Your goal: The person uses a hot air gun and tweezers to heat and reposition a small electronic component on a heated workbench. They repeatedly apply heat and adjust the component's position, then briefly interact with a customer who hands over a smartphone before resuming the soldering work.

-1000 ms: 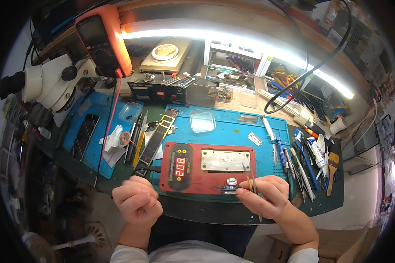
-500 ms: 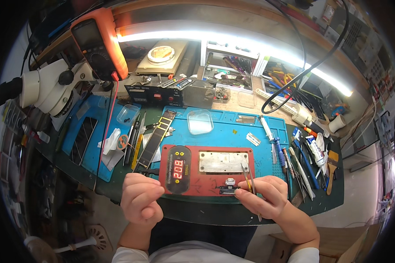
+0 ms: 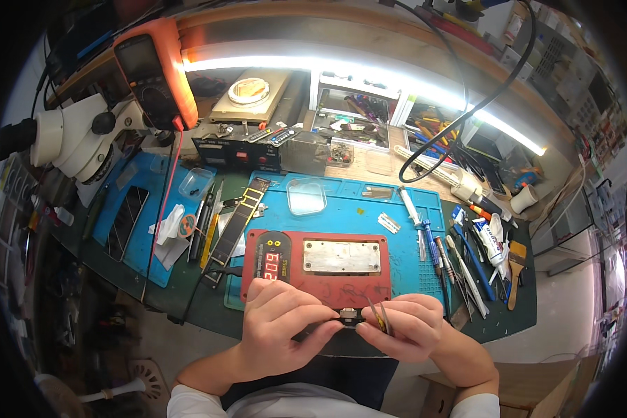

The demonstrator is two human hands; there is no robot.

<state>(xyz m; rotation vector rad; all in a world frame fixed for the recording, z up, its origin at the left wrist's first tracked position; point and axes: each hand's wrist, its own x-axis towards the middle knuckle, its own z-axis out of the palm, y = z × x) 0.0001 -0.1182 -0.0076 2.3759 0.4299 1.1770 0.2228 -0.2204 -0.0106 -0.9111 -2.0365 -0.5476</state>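
Between both hands, in front of the red heating plate point(image 3: 341, 284), is a small black board-like part point(image 3: 349, 320) with a silver metal connector on it. My left hand point(image 3: 275, 327) pinches its left end between thumb and fingers. The thumb and forefinger of my right hand point(image 3: 414, 327) are closed at its other end. Metal tweezers point(image 3: 377, 312) are also held in the right hand, tips pointing up and away. The heating plate's bare metal block point(image 3: 341, 258) lies just beyond, and my left hand partly covers its lit red display point(image 3: 272, 266).
A blue mat point(image 3: 348, 209) carries a clear plastic box point(image 3: 306, 197). To the right lie several brushes, a white tube point(image 3: 490, 240) and other hand tools. A microscope point(image 3: 70, 136) and an orange multimeter point(image 3: 167, 70) stand at left; a black cable point(image 3: 498, 104) loops overhead at right.
My left hand has moved right and now grips the small part's left end. My right hand has shifted slightly, tilting the tweezers. The display reading has changed, and the whole view has shifted slightly.
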